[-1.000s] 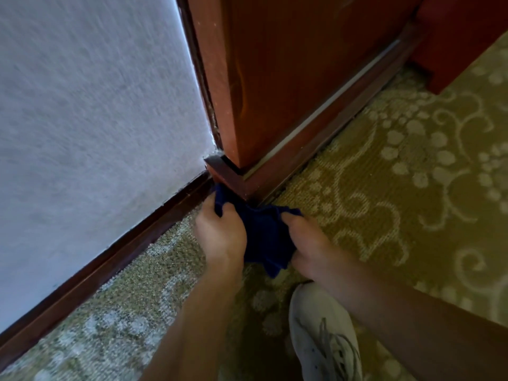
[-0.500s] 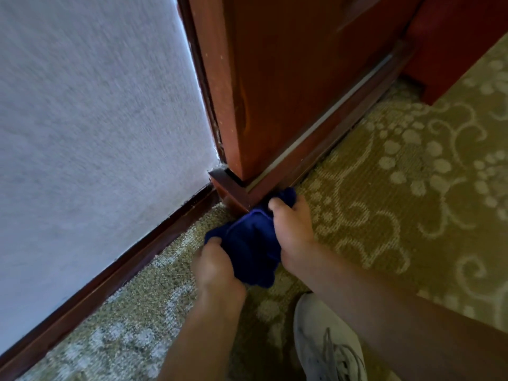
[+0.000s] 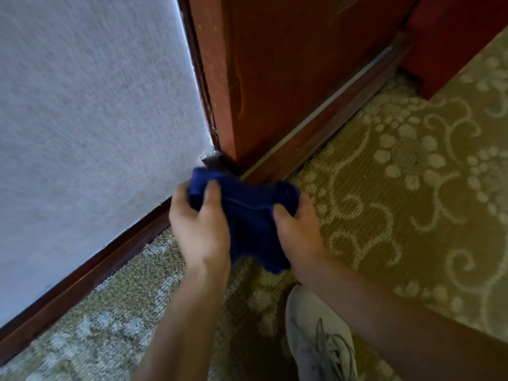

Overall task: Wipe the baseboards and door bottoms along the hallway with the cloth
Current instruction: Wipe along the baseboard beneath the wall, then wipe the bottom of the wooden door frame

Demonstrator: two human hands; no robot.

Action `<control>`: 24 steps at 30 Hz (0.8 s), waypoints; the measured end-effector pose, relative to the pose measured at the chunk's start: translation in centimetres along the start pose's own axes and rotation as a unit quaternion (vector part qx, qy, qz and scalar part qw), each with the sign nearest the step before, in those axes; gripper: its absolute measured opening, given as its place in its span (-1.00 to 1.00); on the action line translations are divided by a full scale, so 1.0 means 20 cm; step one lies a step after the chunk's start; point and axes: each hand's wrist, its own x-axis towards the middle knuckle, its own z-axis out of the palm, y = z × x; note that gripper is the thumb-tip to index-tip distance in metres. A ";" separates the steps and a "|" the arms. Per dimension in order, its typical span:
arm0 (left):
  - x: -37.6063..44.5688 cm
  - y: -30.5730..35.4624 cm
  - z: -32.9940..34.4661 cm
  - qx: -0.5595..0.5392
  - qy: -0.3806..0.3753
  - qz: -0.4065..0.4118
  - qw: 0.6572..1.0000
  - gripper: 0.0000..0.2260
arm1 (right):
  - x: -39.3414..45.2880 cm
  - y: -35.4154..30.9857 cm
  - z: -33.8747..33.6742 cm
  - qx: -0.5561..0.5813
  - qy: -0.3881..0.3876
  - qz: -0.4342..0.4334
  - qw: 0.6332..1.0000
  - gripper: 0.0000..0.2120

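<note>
Where baseboard point(image 3: 82, 276) meets door frame point(image 3: 217, 78) at frame centre, left hand point(image 3: 202, 229) and right hand point(image 3: 298, 232) both grip the bunched blue cloth point(image 3: 247, 213), apparently touching the corner.

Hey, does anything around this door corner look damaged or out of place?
Yes. The wall edge beside the door frame looks ragged and chipped, worst at the bottom corner just above the blue cloth that both hands grip. Nothing else stands out.
</note>
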 end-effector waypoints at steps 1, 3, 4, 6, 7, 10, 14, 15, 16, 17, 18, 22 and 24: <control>-0.01 0.00 0.03 0.062 -0.004 0.046 0.997 -0.83 | -0.01 0.05 -0.03 0.013 -0.009 0.048 0.999 -0.85; -0.03 0.00 0.10 0.189 0.018 0.150 0.970 -0.78 | 0.00 0.10 -0.06 0.041 -0.008 0.106 0.994 -0.75; -0.04 0.00 0.13 0.247 0.029 0.191 0.950 -0.76 | 0.02 0.10 -0.06 0.055 -0.006 0.113 0.992 -0.69; -0.03 0.03 0.15 0.336 0.011 0.217 0.917 -0.73 | 0.04 0.11 -0.05 0.069 0.000 0.112 0.991 -0.67; -0.04 0.04 0.15 0.364 -0.007 0.218 0.905 -0.75 | 0.04 0.12 -0.06 0.075 0.010 0.114 0.991 -0.70; -0.13 0.04 0.17 0.407 -0.106 0.240 0.875 -0.81 | -0.01 0.16 -0.16 0.101 0.055 0.125 0.985 -0.75; -0.23 -0.03 0.11 0.336 -0.224 0.158 0.901 -0.78 | -0.05 0.14 -0.29 0.078 0.113 0.136 0.981 -0.76; -0.23 -0.07 0.08 0.284 -0.216 0.111 0.928 -0.79 | -0.05 0.12 -0.30 0.058 0.119 0.140 0.981 -0.77; -0.25 -0.10 0.05 0.236 -0.197 0.047 0.951 -0.81 | -0.06 0.10 -0.31 0.034 0.117 0.148 0.982 -0.79; -0.26 -0.14 0.02 0.184 -0.170 -0.028 0.968 -0.86 | -0.08 0.07 -0.30 0.004 0.119 0.158 0.980 -0.84; -0.28 -0.16 -0.01 0.130 -0.142 -0.112 0.975 -0.91 | -0.08 0.03 -0.30 -0.023 0.109 0.164 0.980 -0.87; -0.27 -0.14 -0.08 -0.041 0.001 -0.360 0.932 -0.80 | -0.09 -0.13 -0.18 -0.167 0.045 0.186 0.967 -0.80; -0.28 -0.07 -0.10 -0.075 0.047 -0.398 0.913 -0.61 | -0.11 -0.21 -0.16 -0.226 0.026 0.193 0.954 -0.68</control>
